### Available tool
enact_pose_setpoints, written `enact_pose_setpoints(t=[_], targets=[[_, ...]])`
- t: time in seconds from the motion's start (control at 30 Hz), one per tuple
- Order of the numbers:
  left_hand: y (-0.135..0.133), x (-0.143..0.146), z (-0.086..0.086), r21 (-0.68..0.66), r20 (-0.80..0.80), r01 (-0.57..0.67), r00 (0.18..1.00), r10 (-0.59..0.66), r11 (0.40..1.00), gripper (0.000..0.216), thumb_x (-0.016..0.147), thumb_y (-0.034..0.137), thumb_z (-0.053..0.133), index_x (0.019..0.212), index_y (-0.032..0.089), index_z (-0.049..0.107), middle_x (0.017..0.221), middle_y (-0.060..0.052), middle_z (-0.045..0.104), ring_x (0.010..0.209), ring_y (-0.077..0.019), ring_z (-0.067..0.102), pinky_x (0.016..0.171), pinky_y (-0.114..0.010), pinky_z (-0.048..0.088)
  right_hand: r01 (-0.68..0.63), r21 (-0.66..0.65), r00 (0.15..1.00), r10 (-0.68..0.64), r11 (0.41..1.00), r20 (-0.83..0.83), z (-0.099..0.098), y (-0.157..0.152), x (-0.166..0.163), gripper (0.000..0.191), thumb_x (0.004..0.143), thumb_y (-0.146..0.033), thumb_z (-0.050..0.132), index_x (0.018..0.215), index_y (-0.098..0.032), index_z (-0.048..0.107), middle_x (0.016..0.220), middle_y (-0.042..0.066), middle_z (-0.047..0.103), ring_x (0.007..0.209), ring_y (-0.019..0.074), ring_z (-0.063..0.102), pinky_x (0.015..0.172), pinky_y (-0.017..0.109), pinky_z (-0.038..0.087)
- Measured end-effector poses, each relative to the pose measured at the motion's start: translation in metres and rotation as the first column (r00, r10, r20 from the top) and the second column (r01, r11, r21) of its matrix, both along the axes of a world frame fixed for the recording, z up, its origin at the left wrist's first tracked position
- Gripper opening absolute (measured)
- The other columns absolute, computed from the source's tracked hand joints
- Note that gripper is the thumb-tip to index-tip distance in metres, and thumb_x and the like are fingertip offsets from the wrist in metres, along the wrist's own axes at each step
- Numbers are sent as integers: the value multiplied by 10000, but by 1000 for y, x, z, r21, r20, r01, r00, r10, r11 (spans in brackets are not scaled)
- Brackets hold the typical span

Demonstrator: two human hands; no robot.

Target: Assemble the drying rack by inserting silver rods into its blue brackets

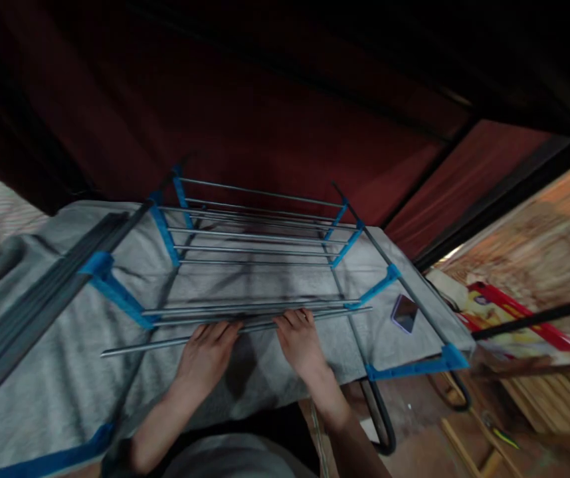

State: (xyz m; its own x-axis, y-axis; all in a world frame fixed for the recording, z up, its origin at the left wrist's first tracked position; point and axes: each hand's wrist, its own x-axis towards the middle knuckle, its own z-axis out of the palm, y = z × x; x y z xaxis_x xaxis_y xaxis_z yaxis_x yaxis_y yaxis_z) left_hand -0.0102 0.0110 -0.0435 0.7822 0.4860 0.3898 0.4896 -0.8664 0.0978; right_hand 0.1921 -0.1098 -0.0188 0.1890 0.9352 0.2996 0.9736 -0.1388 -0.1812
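In the lower centre, the left hand (209, 353) and right hand (297, 340) curl their fingers round a slanting metal rod (258, 326), set apart near its middle, seemingly to steady it alongside the blue-jointed rack (166, 232).

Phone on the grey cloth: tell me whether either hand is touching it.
No, the phone lies apart, while the left hand and right hand are on metal rods.
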Motion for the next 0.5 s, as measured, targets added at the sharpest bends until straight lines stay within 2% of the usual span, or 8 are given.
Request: enact_pose_setpoints(t=[0.1,0.2,0.33,0.5], targets=[[7,-5,-13,1,38,-12,999,12,1000,298,997,243,461,1182,230,693,1058,-57,756,880,-246,684,824,-399,506,37,9,999,-37,999,2,0,-4,9,234,981,-204,531,1147,-251,688,1057,51,708,1005,215,614,1066,439,381],[5,-8,-18,-41,23,-31,999,32,999,344,1011,291,417,1203,230,695,1067,-71,757,861,-248,684,818,-405,514,46,2,999,-46,999,-6,-1,-7,13,268,975,-171,518,1176,-250,678,1100,56,708,1037,212,608,1112,453,348],[1,-8,-13,-42,64,-1,998,4,999,360,1010,315,407,1193,213,699,1048,-82,759,842,-251,682,792,-409,513,3,-6,1000,-3,1000,-9,-3,-9,9,302,974,-146,495,1197,-255,668,1117,50,704,1033,205,601,1123,436,348],[1,-3,-1,72,149,109,982,-119,991,305,995,278,463,1204,222,678,1059,-59,759,899,-252,685,861,-415,497,-63,9,998,63,998,-18,-5,-9,0,320,978,-161,493,1249,-249,641,1125,43,702,1024,204,593,1058,391,415]])
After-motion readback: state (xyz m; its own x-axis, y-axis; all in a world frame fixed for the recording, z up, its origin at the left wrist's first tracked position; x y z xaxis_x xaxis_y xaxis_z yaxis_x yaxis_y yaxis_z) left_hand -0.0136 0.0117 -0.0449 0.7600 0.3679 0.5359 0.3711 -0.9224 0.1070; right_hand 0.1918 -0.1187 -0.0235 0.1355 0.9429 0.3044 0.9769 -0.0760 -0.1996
